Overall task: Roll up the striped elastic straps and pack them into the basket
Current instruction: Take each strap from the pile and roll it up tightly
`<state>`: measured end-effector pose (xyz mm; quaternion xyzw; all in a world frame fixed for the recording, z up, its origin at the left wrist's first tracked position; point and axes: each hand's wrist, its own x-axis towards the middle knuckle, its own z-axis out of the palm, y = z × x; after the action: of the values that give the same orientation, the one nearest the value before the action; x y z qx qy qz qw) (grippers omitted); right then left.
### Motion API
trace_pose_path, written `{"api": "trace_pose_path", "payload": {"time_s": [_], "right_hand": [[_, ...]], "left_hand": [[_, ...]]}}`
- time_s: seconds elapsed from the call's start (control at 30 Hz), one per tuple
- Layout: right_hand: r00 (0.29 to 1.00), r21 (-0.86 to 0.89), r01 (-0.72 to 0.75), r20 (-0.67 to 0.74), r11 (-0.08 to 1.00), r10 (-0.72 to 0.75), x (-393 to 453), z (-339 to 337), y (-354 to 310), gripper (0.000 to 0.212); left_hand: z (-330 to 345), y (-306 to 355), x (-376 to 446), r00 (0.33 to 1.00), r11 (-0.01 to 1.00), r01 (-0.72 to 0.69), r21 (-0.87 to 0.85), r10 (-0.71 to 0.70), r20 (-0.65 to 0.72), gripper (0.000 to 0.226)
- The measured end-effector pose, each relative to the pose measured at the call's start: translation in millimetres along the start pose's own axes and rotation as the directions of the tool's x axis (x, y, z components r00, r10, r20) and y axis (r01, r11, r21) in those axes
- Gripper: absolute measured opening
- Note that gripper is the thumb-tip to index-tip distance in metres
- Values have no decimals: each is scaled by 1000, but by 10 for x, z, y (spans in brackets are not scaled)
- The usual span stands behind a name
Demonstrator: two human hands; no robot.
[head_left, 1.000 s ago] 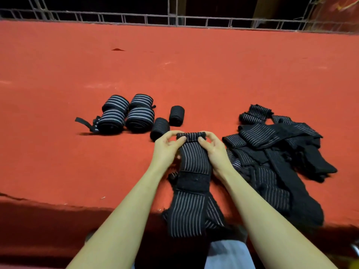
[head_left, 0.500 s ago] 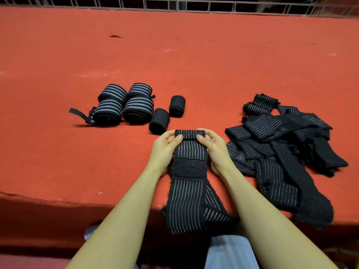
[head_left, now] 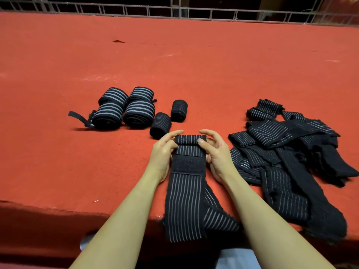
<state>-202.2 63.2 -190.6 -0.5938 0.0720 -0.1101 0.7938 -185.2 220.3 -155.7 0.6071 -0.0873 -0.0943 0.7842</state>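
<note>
Black striped strap (head_left: pixel 186 183) lies along the red desk (head_left: pixel 77 152), far end rolled; my left hand (head_left: pixel 163 152) and right hand (head_left: pixel 215 152) pinch that roll with curled fingers.

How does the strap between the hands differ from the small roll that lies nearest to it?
The strap in the hands is rolled only at its far end; the small roll is fully wound. The strap's loose end hangs over the table edge; the roll lies wholly on the red surface. Hands grip the strap; the roll lies untouched. Both are dark with thin pale stripes.
</note>
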Motion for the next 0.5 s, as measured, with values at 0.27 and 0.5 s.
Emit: {"api": "trace_pose_path", "payload": {"time_s": [0.27,0.5], "right_hand": [[999,-15,17,-40,1000,-17,53,32,15,15],[999,-75,33,-18,997,-34,-9,75,-97,22]], "left_hand": [[-2,-52,5,997,998,-48,48,45,60,26],[-2,-29,11,998,997,-64,38,64,-3,42]]}}
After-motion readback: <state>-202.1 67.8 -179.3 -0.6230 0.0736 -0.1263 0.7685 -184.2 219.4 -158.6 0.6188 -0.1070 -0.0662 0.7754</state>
